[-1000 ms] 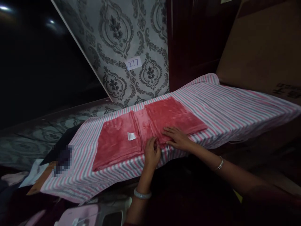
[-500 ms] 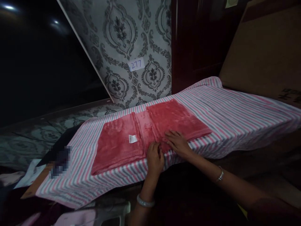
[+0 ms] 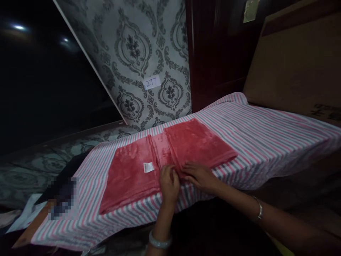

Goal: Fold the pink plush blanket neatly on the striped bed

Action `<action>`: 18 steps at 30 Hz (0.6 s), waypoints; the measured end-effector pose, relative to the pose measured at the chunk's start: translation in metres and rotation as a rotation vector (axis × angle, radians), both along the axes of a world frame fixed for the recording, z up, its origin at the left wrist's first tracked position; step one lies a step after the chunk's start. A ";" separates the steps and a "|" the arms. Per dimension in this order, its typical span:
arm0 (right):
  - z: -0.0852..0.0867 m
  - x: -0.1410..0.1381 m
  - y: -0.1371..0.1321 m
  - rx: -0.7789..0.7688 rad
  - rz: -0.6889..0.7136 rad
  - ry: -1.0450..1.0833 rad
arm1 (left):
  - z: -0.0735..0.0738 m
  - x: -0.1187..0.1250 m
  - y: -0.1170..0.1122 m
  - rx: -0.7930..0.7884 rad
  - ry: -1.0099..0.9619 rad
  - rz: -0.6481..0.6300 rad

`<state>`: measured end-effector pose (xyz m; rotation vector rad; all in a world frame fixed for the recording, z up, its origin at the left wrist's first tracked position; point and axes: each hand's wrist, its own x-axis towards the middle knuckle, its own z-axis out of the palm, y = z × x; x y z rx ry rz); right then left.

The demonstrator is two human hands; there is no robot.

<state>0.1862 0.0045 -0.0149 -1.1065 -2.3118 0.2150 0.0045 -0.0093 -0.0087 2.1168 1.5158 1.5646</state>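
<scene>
A red plush cloth (image 3: 130,170) lies with both sides folded inward, leaving a paler strip between the two panels. On its left panel is a small white label (image 3: 148,167). My left hand (image 3: 169,185), with a pale bangle at the wrist, is at the front edge of the middle strip, its fingers curled onto the fabric. Close to its right, my right hand (image 3: 202,176), wearing a silver bracelet, rests on the right panel's inner front corner with fingers stretched out toward the left hand. The fabric under the fingers is partly hidden.
Beneath the cloth is a pink, grey and white striped sheet (image 3: 266,131) over a table. A large cardboard box (image 3: 293,64) stands at the right. A dark screen (image 3: 53,78) leans in at the left, and patterned wallpaper (image 3: 133,46) with a "277" note (image 3: 151,82) is behind.
My right hand has shifted left along the front edge, closer to my left hand. My left hand now reaches onto the middle strip's front edge. The view has tilted up slightly.
</scene>
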 end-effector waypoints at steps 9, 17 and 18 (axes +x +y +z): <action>0.042 0.073 0.085 0.041 -0.474 -0.181 | 0.061 0.070 0.124 -0.403 0.486 0.066; -0.024 0.090 0.082 -0.002 -0.529 -0.310 | 0.015 0.059 0.133 -0.512 0.750 0.259; -0.024 0.091 0.083 -0.006 -0.528 -0.309 | 0.014 0.058 0.132 -0.525 0.742 0.251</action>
